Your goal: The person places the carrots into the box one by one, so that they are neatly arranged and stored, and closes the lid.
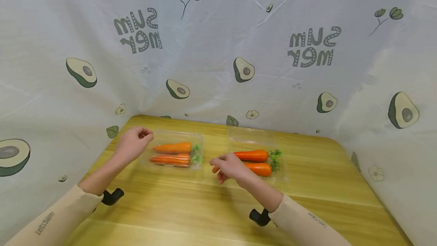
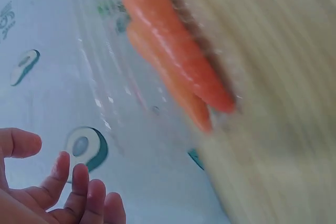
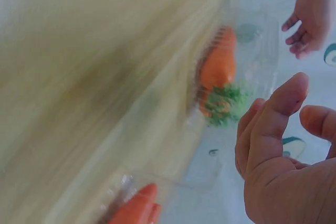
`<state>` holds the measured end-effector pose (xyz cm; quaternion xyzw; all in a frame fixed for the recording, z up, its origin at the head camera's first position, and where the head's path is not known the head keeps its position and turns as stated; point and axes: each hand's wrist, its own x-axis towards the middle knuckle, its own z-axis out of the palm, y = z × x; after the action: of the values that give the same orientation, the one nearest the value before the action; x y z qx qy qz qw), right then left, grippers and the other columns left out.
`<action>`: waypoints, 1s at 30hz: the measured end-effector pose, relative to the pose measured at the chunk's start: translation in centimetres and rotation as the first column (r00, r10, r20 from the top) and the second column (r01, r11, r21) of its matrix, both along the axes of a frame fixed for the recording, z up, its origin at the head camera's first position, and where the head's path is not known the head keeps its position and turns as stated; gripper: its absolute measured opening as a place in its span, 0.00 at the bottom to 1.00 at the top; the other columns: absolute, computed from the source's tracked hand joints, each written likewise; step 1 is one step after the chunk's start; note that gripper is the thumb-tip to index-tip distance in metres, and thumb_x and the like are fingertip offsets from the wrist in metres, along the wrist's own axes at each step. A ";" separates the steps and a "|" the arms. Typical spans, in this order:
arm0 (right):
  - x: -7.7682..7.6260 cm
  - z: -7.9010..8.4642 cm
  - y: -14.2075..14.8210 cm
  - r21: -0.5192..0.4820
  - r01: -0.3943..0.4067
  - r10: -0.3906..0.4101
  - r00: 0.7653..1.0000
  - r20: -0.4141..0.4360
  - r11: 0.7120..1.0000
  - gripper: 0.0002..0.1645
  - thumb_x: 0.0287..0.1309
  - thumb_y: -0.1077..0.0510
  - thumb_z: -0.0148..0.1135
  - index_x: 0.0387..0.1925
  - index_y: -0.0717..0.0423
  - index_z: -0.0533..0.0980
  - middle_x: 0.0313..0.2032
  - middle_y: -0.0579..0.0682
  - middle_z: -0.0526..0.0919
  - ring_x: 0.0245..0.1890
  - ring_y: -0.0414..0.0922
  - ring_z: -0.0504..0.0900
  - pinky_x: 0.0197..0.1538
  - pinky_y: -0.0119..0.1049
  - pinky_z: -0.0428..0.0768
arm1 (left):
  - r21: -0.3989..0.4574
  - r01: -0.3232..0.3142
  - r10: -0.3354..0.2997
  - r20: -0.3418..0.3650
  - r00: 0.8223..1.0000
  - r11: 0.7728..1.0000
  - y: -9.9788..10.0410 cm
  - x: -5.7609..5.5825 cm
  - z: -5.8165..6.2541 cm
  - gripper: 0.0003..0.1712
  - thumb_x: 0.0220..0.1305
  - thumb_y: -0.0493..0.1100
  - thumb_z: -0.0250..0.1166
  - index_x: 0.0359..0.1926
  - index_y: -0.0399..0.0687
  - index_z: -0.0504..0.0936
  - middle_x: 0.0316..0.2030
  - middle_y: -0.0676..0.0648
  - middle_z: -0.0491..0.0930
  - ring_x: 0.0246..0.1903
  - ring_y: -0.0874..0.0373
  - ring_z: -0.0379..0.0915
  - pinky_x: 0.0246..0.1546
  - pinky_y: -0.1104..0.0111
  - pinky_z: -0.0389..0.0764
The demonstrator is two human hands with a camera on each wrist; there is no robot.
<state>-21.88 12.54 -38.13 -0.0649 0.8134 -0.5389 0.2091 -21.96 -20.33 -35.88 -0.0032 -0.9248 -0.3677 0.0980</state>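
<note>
Two orange carrots [image 1: 173,148] with green tops lie side by side in a clear plastic container [image 1: 202,139] on the left, whose lid appears to be down over them. My left hand [image 1: 134,143] hovers at its left end, fingers loosely bent and holding nothing; in the left wrist view, thumb and fingers stand apart. To the right, a second clear container [image 1: 285,175] has its lid [image 1: 252,135] folded back and holds two more carrots [image 1: 254,155]. My right hand [image 1: 233,168] is over the left ends of these carrots, partly hiding them. Its fingers are relaxed and grip nothing.
Both containers stand on a yellow wood-grain table [image 1: 191,208]. A white curtain [image 1: 211,41] printed with avocados hangs behind the table and along both sides. A black camera mount [image 1: 112,196] sits under the left wrist, another [image 1: 259,217] under the right.
</note>
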 end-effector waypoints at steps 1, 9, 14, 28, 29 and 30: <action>0.0 0.3 0.2 0.001 0.004 -0.004 1.000 -0.006 1.000 0.26 0.69 0.52 0.59 0.57 0.69 0.77 0.37 0.58 0.81 0.19 0.42 0.75 0.28 0.36 0.83 | 0.000 0.010 -0.010 -0.011 1.000 1.000 0.4 -0.1 0.2 0.19 0.73 0.50 0.55 0.52 0.42 0.82 0.48 0.40 0.79 0.46 0.46 0.74 0.42 0.58 0.74; -0.8 2.1 1.9 -0.004 0.071 -0.071 0.996 -0.046 0.997 0.23 0.71 0.52 0.58 0.57 0.64 0.77 0.42 0.61 0.80 0.21 0.44 0.73 0.29 0.35 0.81 | 0.033 0.102 -0.102 -0.005 0.995 0.994 4.5 -1.2 1.8 0.16 0.71 0.49 0.58 0.51 0.44 0.82 0.47 0.42 0.80 0.43 0.48 0.74 0.43 0.58 0.76; -1.5 3.1 3.3 0.000 0.087 -0.087 0.993 -0.077 0.996 0.24 0.72 0.52 0.57 0.61 0.63 0.75 0.46 0.63 0.80 0.21 0.44 0.74 0.29 0.36 0.80 | 0.038 0.148 -0.148 0.005 0.989 0.988 7.5 -2.0 2.5 0.16 0.71 0.50 0.57 0.52 0.48 0.81 0.49 0.45 0.80 0.48 0.48 0.74 0.48 0.56 0.76; -3.8 4.1 7.5 0.085 0.175 -0.161 0.975 -0.155 0.981 0.28 0.72 0.48 0.55 0.64 0.62 0.73 0.49 0.60 0.77 0.30 0.49 0.75 0.33 0.37 0.76 | 0.161 0.251 -0.268 0.099 0.958 0.955 14.5 -4.9 3.3 0.17 0.72 0.51 0.59 0.56 0.52 0.81 0.56 0.47 0.79 0.54 0.49 0.75 0.54 0.54 0.76; -4.0 4.1 7.7 0.097 0.182 -0.164 0.972 -0.167 0.979 0.28 0.72 0.48 0.55 0.64 0.62 0.73 0.49 0.59 0.78 0.30 0.49 0.76 0.33 0.38 0.77 | 0.165 0.254 -0.274 0.108 0.956 0.953 15.0 -5.1 3.4 0.17 0.72 0.51 0.59 0.57 0.52 0.81 0.56 0.47 0.79 0.55 0.49 0.75 0.54 0.53 0.76; -4.2 4.1 8.0 0.106 0.190 -0.169 0.970 -0.176 0.976 0.28 0.72 0.48 0.55 0.64 0.62 0.74 0.48 0.59 0.78 0.31 0.49 0.76 0.33 0.38 0.77 | 0.171 0.260 -0.282 0.117 0.952 0.950 15.5 -5.3 3.5 0.18 0.72 0.51 0.59 0.57 0.51 0.81 0.57 0.47 0.79 0.55 0.48 0.75 0.55 0.53 0.76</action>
<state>-26.10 20.57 -34.02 -0.0226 0.8621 -0.4974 0.0944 -27.30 -4.86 -32.42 -0.0969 -0.8890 -0.4472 -0.0186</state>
